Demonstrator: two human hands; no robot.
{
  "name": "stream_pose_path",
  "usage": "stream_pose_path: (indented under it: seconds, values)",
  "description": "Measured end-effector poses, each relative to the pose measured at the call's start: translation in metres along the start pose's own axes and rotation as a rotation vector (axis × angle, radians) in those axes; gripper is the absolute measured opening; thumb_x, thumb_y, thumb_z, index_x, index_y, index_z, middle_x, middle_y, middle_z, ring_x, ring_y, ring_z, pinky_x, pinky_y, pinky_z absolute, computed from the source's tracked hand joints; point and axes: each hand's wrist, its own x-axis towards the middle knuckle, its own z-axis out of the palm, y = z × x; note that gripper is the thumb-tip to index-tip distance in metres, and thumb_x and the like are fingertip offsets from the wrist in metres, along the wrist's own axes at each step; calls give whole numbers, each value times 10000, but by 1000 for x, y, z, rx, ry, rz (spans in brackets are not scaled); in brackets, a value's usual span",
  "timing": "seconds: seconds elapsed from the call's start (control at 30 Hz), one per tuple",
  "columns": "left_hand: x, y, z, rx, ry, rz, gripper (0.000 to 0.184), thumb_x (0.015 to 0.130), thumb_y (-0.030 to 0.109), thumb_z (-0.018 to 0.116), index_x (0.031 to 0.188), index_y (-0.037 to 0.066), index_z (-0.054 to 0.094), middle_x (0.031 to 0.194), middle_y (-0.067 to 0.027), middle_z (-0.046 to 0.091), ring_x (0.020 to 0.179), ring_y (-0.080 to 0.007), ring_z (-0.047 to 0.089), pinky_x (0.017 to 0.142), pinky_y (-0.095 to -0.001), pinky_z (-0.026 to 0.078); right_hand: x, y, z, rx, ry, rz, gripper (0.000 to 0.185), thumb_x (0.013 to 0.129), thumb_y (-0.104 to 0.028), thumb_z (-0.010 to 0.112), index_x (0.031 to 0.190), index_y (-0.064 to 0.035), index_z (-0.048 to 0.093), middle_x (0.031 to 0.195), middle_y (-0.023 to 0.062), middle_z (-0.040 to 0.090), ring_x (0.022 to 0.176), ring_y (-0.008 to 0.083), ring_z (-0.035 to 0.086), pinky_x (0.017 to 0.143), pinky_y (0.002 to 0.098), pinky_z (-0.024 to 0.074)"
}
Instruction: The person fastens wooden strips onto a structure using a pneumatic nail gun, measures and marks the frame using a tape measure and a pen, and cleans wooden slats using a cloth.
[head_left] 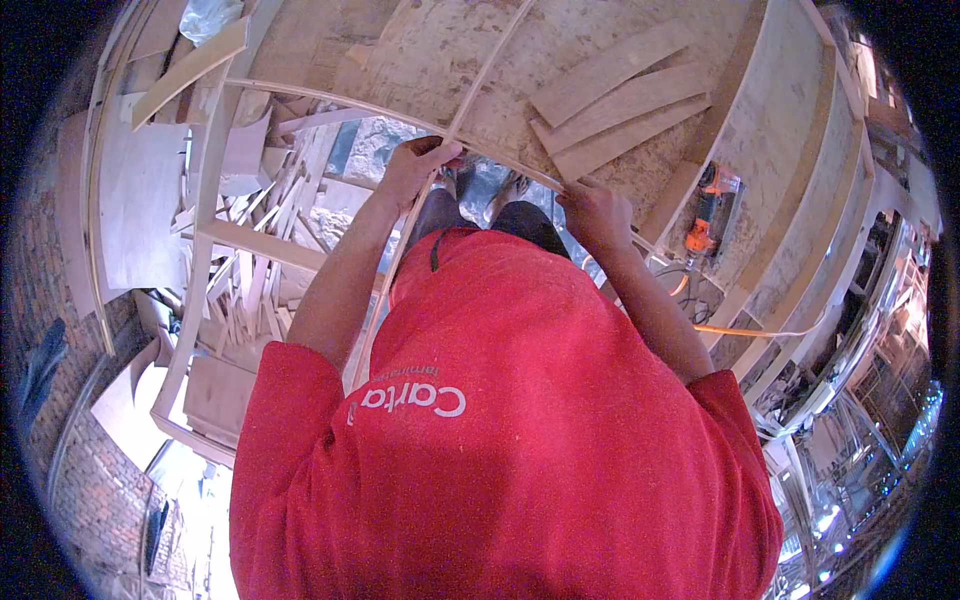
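My left hand [412,172] is closed around a long thin wooden strip [492,62], with the thumb lying across it. The strip runs from the far side of the plywood board [410,50], over its near edge, and back past my left side. My right hand [598,217] is at the board's near edge, its fingers curled in. Whatever those fingers grip is hidden. Just beyond my right hand, several curved flat wooden pieces [625,105] lie fanned out on the board.
An orange power tool [700,235] lies to the right, and an orange cord [755,331] trails near it. Wooden ribs [790,215] stand along the right side. At left are a wooden frame [205,170] and a heap of offcuts [265,270]. A brick wall [110,495] is behind.
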Motion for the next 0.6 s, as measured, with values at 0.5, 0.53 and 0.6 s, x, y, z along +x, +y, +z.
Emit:
stream_pose_path:
  seconds: [0.5,0.53,0.6]
  values:
    - [0,-3,3,143,76,30,444,892,385,762,1100,-6,730,959,-75,745,854,-127,648,758,-301,478,0,1,8,-4,28,1,154,891,-274,666,951,-139,711,908,86,697,808,352,705,646,501,563]
    - [1,-4,3,195,78,54,447,883,380,775,1100,-8,730,968,-71,745,852,-136,649,759,-306,482,1,2,9,-17,14,7,150,885,-269,669,941,-136,709,899,87,695,805,353,704,647,499,563]
    - [-2,-10,6,260,181,179,430,870,365,788,1081,-4,732,964,-76,744,839,-145,647,753,-313,485,1,3,10,-30,1,16,146,880,-265,672,931,-133,707,891,88,692,803,355,703,648,497,562]
